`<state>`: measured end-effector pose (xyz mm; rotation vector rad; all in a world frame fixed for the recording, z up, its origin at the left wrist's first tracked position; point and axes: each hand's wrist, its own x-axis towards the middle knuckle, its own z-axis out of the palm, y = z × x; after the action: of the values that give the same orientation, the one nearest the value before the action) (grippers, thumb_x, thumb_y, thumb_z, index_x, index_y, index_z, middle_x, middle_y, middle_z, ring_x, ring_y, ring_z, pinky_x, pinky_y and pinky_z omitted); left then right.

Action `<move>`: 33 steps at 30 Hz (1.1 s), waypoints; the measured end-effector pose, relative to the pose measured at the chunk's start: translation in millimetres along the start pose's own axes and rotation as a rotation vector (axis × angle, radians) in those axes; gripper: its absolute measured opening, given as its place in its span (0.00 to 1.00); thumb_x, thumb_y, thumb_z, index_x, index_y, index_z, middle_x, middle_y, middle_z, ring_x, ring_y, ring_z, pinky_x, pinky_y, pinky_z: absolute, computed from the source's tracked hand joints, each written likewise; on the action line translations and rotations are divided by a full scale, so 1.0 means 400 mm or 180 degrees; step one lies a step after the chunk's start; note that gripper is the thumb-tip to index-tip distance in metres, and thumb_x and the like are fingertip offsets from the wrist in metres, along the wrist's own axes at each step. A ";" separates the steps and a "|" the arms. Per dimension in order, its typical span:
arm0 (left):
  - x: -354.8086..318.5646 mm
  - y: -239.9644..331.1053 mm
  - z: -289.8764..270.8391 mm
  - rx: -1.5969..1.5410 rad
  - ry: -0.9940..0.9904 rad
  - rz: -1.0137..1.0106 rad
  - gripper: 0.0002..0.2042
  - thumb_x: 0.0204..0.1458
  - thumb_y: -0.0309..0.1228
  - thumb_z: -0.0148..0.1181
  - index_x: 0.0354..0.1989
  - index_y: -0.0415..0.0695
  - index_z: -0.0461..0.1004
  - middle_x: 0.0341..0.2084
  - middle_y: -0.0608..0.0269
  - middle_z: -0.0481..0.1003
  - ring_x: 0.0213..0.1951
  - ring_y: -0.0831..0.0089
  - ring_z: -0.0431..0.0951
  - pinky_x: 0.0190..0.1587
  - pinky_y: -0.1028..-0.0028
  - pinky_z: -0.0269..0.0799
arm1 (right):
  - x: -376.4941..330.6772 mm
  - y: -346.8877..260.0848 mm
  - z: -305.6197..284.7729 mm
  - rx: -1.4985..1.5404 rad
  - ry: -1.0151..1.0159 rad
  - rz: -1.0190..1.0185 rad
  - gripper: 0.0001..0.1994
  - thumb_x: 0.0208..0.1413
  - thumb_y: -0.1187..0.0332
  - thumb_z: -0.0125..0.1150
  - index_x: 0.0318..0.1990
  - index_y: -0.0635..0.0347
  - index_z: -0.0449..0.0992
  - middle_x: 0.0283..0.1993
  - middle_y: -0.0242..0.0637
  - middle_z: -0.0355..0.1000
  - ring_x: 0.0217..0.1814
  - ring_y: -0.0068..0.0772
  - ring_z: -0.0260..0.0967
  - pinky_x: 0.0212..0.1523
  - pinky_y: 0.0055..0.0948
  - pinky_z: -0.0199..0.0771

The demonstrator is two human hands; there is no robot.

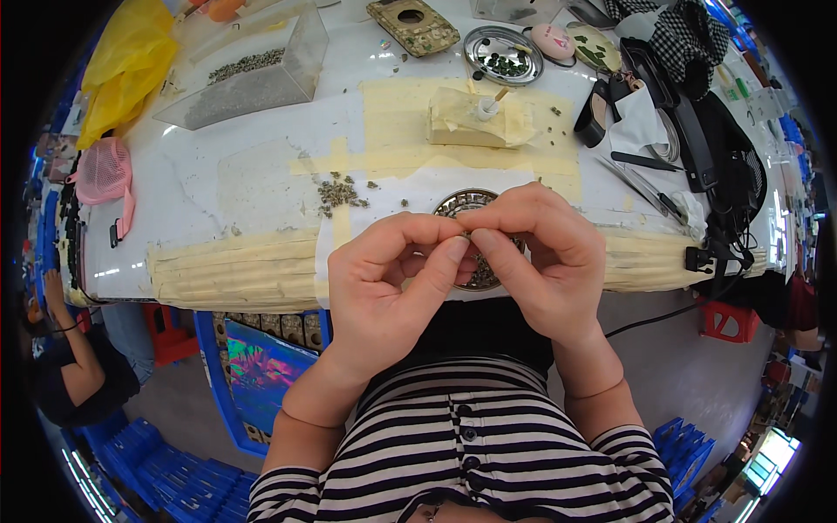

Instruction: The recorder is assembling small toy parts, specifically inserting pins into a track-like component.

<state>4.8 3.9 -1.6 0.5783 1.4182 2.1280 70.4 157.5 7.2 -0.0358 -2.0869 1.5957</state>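
My left hand (390, 283) and my right hand (542, 253) meet fingertip to fingertip above the near edge of the white table (200, 174). Between the thumbs and forefingers they pinch a tiny dark piece (468, 236), mostly hidden by the fingers. Directly under the hands lies a round patterned metal dish (460, 206), largely covered by them. A small heap of grey-green bits (336, 193) lies on the table to the left of the hands.
A clear plastic box (253, 74) with grey bits stands at the back left, beside a yellow bag (126, 61). A round metal tray (503, 54), tweezers (645, 187), a black fan (728, 170) and a pink mesh object (103, 173) are around. Another person (74, 362) sits lower left.
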 end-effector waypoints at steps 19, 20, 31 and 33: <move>0.000 -0.003 0.000 -0.0023 0.0015 0.0075 0.06 0.57 0.17 0.57 0.41 0.31 0.74 0.34 0.59 0.78 0.36 0.77 0.80 0.43 0.77 0.78 | 0.005 0.006 -0.002 -0.0089 -0.0007 -0.0246 0.08 0.48 0.81 0.64 0.37 0.64 0.81 0.32 0.36 0.76 0.31 0.25 0.75 0.32 0.22 0.74; 0.002 -0.002 -0.001 -0.0061 -0.0012 0.0072 0.06 0.57 0.17 0.57 0.41 0.31 0.74 0.34 0.59 0.78 0.36 0.77 0.80 0.43 0.78 0.78 | 0.005 0.009 -0.002 -0.0131 0.0027 -0.0342 0.08 0.48 0.81 0.64 0.37 0.64 0.81 0.31 0.36 0.76 0.31 0.26 0.75 0.32 0.22 0.74; 0.006 0.006 0.001 0.0095 -0.0003 0.0070 0.05 0.57 0.18 0.57 0.41 0.31 0.74 0.32 0.60 0.78 0.34 0.79 0.79 0.40 0.79 0.78 | 0.015 -0.009 -0.017 -0.1279 0.0027 -0.1226 0.11 0.40 0.81 0.69 0.34 0.64 0.80 0.31 0.38 0.76 0.31 0.34 0.75 0.30 0.27 0.76; 0.007 0.005 -0.001 0.0226 0.0009 0.0150 0.05 0.56 0.17 0.58 0.40 0.31 0.75 0.32 0.60 0.78 0.34 0.79 0.79 0.40 0.80 0.77 | 0.017 -0.010 -0.015 -0.1424 0.0043 -0.1417 0.12 0.39 0.81 0.69 0.34 0.64 0.79 0.30 0.38 0.76 0.31 0.36 0.75 0.29 0.28 0.76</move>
<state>2.2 4.6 0.4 0.6418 1.5008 2.1224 68.2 164.0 14.3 0.2452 -2.2056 0.8549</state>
